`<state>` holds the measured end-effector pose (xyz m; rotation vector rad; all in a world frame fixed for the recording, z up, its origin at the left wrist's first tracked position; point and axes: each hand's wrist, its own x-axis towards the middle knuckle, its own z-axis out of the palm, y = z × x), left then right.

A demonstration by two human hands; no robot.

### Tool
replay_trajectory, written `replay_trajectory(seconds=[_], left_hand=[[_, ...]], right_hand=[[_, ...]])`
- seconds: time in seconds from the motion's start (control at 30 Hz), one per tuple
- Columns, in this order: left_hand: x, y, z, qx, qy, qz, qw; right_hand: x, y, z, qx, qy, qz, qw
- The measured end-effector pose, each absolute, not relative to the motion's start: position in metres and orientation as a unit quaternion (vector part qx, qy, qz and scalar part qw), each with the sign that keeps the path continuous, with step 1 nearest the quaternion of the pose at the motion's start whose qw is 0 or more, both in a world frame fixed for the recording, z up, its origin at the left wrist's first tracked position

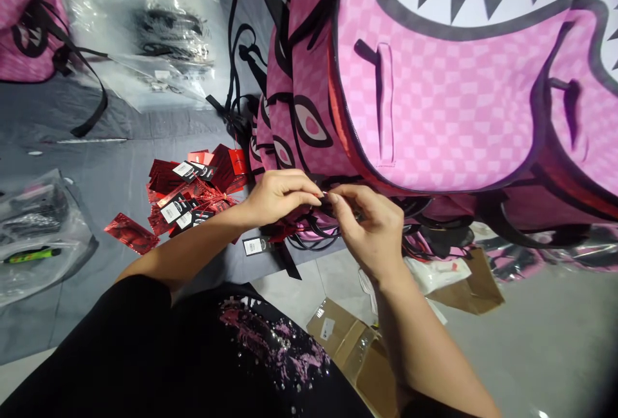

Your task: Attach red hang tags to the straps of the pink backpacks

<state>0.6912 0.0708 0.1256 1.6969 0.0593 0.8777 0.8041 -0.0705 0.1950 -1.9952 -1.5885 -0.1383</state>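
My left hand (280,198) and my right hand (371,221) meet at the lower edge of a large pink checkered backpack (444,102) with a shark-mouth print. Thumb and fingers of both are pinched together, nearly tip to tip. Between them is something small and dark with a bit of red, too small to name. Below my left hand hangs or lies a black-and-white hang tag (255,246); I cannot tell what it is attached to. A heap of red and black hang tags (188,196) lies to the left of the hands.
Clear plastic bags (145,38) with dark contents lie on the grey table cover (116,125). A green-and-black tool (31,255) rests by another plastic bag (72,231). More pink bags (29,25) are at upper left. Cardboard boxes (345,334) stand on the floor.
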Motion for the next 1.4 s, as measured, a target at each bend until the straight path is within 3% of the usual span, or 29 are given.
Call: replay_trajectory(seconds=[0.13, 0.4, 0.67, 0.97, 1.27, 1.4], left_hand=[[0.688, 0.073, 0.125, 0.797, 0.030, 0.350, 0.492], [0.688, 0.075, 0.127, 0.848, 0.046, 0.285, 0.443], [0.688, 0.073, 0.141, 0.914, 0.077, 0.212, 0.338], [0.691, 0.067, 0.139, 0.940, 0.075, 0.261, 0.209], [0.687, 0.058, 0.139, 0.889, 0.076, 0.267, 0.365], [0.689, 0.051, 0.141, 0.893, 0.145, 0.263, 0.336]], right_hand=[[0.807, -0.069, 0.198, -0.725, -0.633, -0.055, 0.265], [0.810, -0.070, 0.198, -0.710, -0.669, -0.035, 0.215], [0.806, -0.068, 0.205, -0.720, -0.689, -0.027, 0.083], [0.796, -0.061, 0.211, -0.776, -0.630, 0.004, -0.017], [0.796, -0.058, 0.214, -0.795, -0.606, 0.031, 0.012], [0.800, -0.063, 0.212, -0.778, -0.626, 0.022, 0.037]])
